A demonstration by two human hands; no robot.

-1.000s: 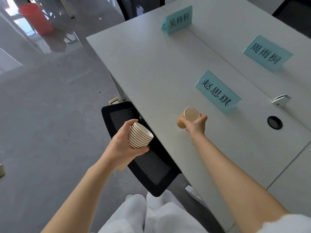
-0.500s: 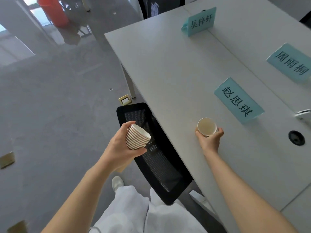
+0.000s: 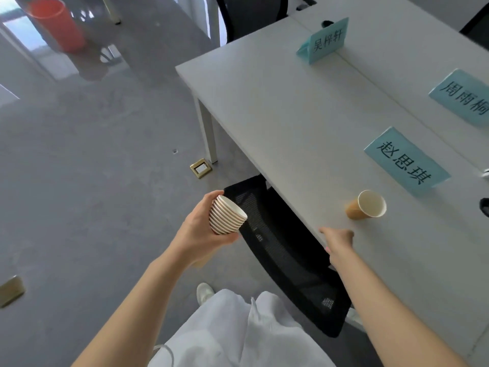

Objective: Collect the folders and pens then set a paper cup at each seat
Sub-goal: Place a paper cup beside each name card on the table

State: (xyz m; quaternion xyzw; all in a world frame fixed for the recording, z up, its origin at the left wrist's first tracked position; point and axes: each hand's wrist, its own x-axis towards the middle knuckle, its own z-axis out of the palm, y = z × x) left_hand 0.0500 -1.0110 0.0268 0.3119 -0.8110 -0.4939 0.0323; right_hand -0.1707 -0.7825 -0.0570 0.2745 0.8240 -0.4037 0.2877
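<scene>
A single brown paper cup (image 3: 366, 205) stands upright on the white table (image 3: 291, 123), just in front of the nearest blue name card (image 3: 406, 161). My right hand (image 3: 337, 239) hovers over the table's near edge, a short way below and left of the cup, holding nothing, fingers loosely curled. My left hand (image 3: 201, 231) is out over the floor to the left of the table, gripping a stack of several nested paper cups (image 3: 226, 218) tilted to the right.
Two more blue name cards (image 3: 324, 41) (image 3: 461, 98) stand farther along the table. A black mesh chair (image 3: 285, 250) is tucked under the table edge between my arms. A red bin (image 3: 57, 23) stands on the grey floor far left, with brass floor sockets (image 3: 201, 168).
My right hand has let go of the single cup and drawn back toward the table edge. The cup now stands alone by the name card. The left hand keeps its stack.
</scene>
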